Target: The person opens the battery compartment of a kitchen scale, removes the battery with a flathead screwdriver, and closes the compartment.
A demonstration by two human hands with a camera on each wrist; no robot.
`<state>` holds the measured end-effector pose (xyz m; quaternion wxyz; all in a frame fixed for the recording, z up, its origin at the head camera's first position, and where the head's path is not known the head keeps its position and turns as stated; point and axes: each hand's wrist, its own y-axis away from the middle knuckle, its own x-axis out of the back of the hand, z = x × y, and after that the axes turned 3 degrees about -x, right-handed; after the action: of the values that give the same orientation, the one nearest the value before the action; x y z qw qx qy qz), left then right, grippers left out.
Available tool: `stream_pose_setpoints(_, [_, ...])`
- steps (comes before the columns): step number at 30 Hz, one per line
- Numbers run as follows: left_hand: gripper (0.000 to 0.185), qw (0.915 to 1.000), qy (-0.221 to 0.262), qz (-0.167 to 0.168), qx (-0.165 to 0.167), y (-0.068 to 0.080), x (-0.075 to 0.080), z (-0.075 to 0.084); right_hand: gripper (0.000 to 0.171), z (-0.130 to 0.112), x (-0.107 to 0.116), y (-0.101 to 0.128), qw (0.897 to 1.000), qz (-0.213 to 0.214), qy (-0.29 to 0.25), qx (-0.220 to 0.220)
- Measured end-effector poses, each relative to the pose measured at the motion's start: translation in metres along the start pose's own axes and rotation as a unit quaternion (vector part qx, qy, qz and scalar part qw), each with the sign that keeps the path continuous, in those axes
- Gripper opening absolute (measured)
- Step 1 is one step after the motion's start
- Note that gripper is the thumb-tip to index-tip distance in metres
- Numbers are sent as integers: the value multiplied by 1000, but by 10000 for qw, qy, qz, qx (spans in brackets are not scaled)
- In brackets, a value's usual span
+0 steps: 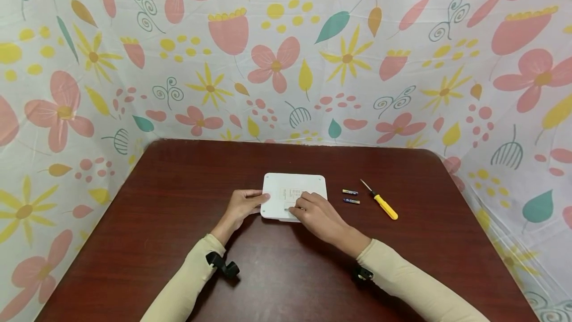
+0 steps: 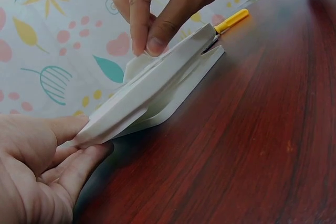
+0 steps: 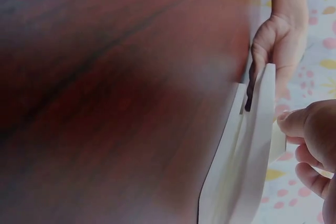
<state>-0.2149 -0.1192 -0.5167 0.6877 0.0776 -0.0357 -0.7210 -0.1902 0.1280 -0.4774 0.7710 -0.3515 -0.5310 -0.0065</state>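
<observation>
A flat white rectangular device (image 1: 295, 181) with rounded corners and a printed label lies on the table, label side up. My left hand (image 1: 241, 207) grips its left edge, thumb on top and fingers beneath, as the left wrist view also shows. Over the device's lower right part, my right hand (image 1: 319, 215) pinches a small white cover (image 3: 278, 142) between thumb and fingers. In the left wrist view this cover (image 2: 135, 68) stands up at an angle from the device's face. From the head, my right hand hides part of the label and the lower right corner.
Two small batteries (image 1: 350, 192) lie to the right of the device. Beyond them rests a screwdriver (image 1: 385, 206) with a yellow handle, its tip pointing away to the left. The dark red wooden table (image 1: 201, 163) ends at a flower-printed curtain (image 1: 277, 103) behind and at both sides.
</observation>
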Motion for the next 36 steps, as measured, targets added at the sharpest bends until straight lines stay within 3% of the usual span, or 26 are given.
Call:
stream_pose_setpoints(28, [32,10000,30,21,-14,-1,-1,-1,15,3,-6,4,9998,-58,179,114])
stream_pose_setpoints(36, [33,10000,38,-5,-21,-1,0,0,17,4,-6,1,9998,-163,77,-41])
